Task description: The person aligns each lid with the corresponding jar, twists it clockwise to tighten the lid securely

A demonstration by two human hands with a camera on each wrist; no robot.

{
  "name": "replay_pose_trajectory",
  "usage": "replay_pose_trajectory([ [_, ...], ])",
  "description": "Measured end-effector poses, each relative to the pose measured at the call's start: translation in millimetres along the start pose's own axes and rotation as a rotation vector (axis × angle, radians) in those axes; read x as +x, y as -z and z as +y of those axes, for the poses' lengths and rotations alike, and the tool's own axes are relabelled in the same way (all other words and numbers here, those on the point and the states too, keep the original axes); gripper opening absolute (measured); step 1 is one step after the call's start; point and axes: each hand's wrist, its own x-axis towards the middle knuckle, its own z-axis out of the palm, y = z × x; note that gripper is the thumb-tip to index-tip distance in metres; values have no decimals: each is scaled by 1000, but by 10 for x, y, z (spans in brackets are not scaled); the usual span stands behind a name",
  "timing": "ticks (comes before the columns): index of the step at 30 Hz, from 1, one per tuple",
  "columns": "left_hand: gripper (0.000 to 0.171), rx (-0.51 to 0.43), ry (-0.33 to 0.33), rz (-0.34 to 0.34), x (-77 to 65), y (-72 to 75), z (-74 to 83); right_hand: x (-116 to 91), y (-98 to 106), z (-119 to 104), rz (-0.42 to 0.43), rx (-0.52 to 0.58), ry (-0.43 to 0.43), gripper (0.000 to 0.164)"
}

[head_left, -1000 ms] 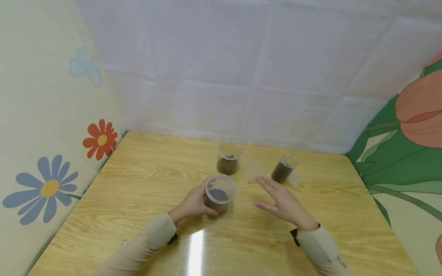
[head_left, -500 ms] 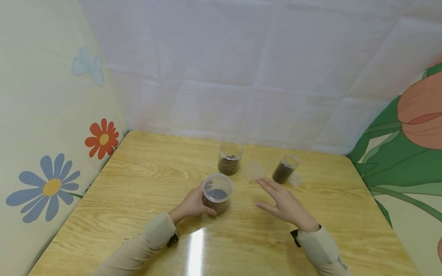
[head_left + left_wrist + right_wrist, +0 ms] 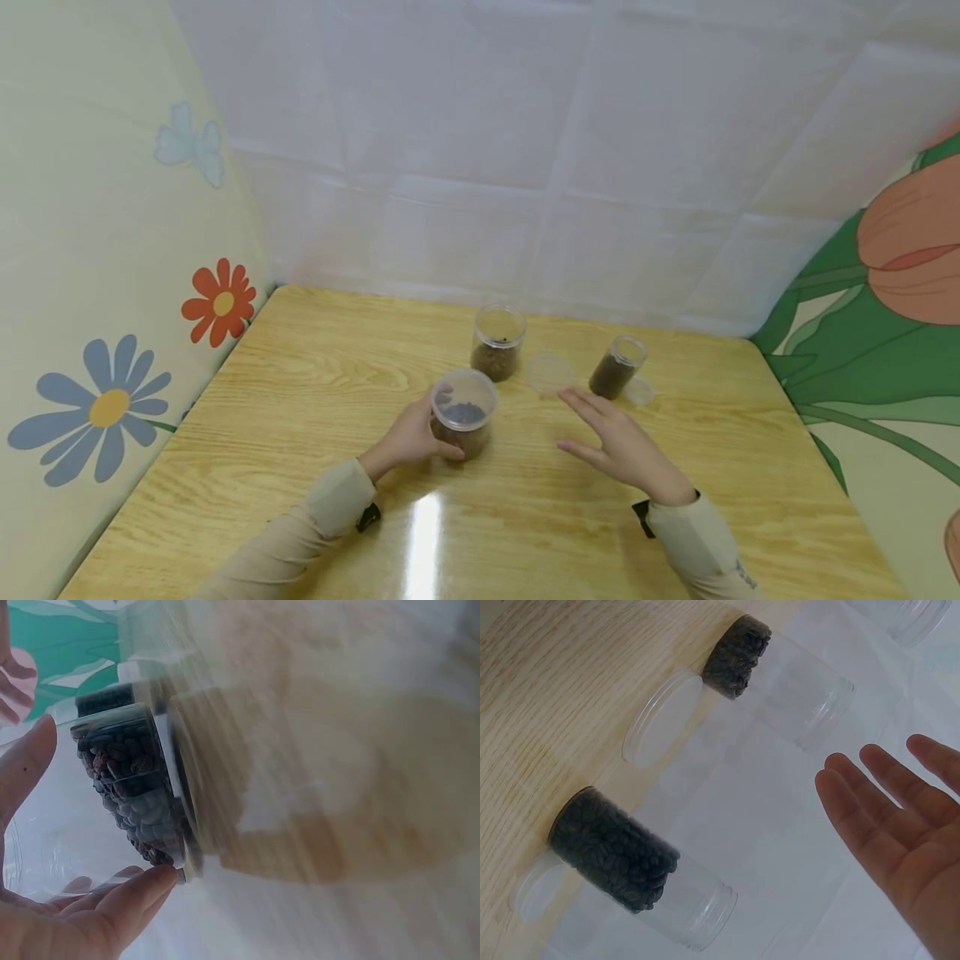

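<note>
My left hand point(image 3: 408, 437) grips the side of a wide clear jar point(image 3: 471, 440), its thumb in front. Dark beans fill the lower part of this jar point(image 3: 127, 780) in the left wrist view; I cannot tell whether its base touches the table. My right hand point(image 3: 622, 450) is held above the table with straight fingers and nothing in them. Just past its fingertips lies a large clear lid point(image 3: 549, 372). A narrower jar point(image 3: 617, 368), over half full of dark beans, stands beyond that hand, with a small lid point(image 3: 640, 390) beside it.
Behind the held jar stands another open clear jar point(image 3: 497, 354), partly filled with dark beans. The wood-grain table point(image 3: 337, 358) meets a white sheet point(image 3: 450, 208) at the back. Flower-printed panels point(image 3: 112, 408) border the left and right sides.
My left hand has moved the wide jar a little to the left and away from me. My right hand has stayed almost still.
</note>
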Motion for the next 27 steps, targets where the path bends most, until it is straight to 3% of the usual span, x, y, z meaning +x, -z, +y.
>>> replay_pose_trajectory([
  [17,100,-38,84,68,20,114,-59,-43,8,32,-4,-10,-17,66],
  [27,101,19,136,71,59,204,-126,-62,2,70,13,0,6,66],
])
